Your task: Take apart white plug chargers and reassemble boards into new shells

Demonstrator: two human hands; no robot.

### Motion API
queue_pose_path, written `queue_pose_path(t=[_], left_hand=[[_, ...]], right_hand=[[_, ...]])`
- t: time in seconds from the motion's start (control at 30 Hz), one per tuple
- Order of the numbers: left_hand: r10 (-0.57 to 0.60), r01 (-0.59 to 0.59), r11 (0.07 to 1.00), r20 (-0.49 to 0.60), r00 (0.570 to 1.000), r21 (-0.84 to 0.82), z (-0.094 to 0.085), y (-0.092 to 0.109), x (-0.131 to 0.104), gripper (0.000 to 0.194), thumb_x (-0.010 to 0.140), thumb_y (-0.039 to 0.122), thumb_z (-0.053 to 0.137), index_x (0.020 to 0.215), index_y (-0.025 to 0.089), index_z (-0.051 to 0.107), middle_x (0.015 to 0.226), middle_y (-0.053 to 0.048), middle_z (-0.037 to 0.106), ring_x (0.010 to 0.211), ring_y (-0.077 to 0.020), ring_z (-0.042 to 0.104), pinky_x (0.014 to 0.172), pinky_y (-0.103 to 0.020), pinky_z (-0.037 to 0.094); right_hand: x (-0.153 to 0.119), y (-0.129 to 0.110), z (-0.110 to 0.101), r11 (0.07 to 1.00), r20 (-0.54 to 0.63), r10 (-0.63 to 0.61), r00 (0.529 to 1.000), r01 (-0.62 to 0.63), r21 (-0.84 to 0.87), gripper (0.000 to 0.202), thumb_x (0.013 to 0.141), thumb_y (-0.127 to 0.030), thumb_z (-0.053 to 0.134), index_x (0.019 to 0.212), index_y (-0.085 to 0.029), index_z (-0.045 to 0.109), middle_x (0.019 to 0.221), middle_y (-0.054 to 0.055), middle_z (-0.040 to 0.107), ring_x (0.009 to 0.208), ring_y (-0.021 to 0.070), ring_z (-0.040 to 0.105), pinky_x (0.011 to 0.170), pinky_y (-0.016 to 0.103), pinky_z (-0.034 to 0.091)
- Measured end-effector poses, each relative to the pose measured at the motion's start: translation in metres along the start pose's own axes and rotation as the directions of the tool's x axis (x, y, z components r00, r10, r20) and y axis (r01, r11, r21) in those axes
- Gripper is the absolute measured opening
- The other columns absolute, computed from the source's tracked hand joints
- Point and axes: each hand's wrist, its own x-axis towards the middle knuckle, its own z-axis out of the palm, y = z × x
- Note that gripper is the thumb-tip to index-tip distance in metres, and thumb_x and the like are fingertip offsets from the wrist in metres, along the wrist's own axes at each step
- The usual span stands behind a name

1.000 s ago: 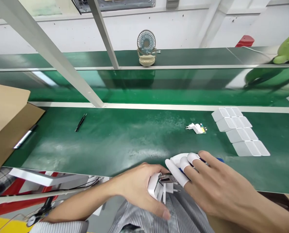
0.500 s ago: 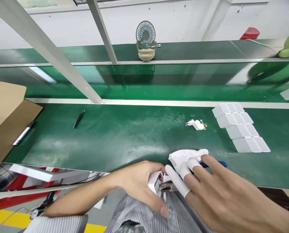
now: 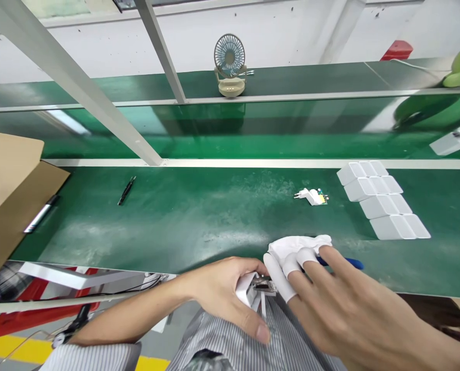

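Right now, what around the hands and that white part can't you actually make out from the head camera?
- White part: mostly wrapped by the left hand; its full shape is hidden.
- Small metal tool: only its tip shows; the right hand covers the rest.
- Blue handle: the fingers hide what it joins.
- Loose plug piece on the belt: too small for detail.

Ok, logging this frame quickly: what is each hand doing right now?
Left hand: closed around a white plug casing.
Right hand: capped fingertips pinch a small metal part at that casing; other fingers spread.
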Motion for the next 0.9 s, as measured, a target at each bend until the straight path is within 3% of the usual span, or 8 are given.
queue_pose_path(t=[0.17, 0.4, 0.9], left_hand=[[-0.022, 0.023, 0.997, 0.016, 1.0, -0.07, 0.003, -0.003, 0.003, 0.072, 0.055, 0.047, 0.091, 0.117, 0.019, 0.065, 0.101, -0.003, 0.07, 0.089, -0.0219, 0.065, 0.078, -0.031, 0.054], [-0.087, 0.089, 0.99, 0.027, 0.996, -0.109, 0.006, -0.001, 0.004, 0.069, 0.058, 0.047, 0.09, 0.115, 0.019, 0.065, 0.092, -0.001, 0.067, 0.078, -0.0166, 0.061, 0.068, -0.027, 0.05], [-0.087, 0.087, 0.996, -0.011, 0.996, -0.032, 0.008, 0.005, 0.002, 0.059, 0.058, 0.047, 0.088, 0.106, 0.02, 0.067, 0.083, 0.002, 0.061, 0.07, -0.0122, 0.052, 0.06, -0.022, 0.044]], right_hand=[[-0.001, -0.001, 0.004, 0.993, 0.044, -0.031, 0.999, 0.036, -0.111, 0.023, 0.088, -0.02, 0.053, 0.101, -0.013, 0.071, 0.075, 0.009, 0.063, 0.067, 0.0243, 0.052, 0.067, 0.046, 0.04], [-0.005, 0.0, 0.011, 0.996, 0.087, -0.026, 0.996, 0.033, -0.083, 0.011, 0.086, -0.018, 0.054, 0.078, -0.019, 0.062, 0.073, 0.006, 0.059, 0.063, 0.0227, 0.05, 0.063, 0.042, 0.035], [-0.003, 0.005, 0.004, 0.995, 0.054, -0.029, 0.998, 0.034, -0.093, 0.01, 0.085, -0.02, 0.054, 0.076, -0.019, 0.06, 0.071, 0.007, 0.06, 0.063, 0.0237, 0.05, 0.063, 0.042, 0.034]])
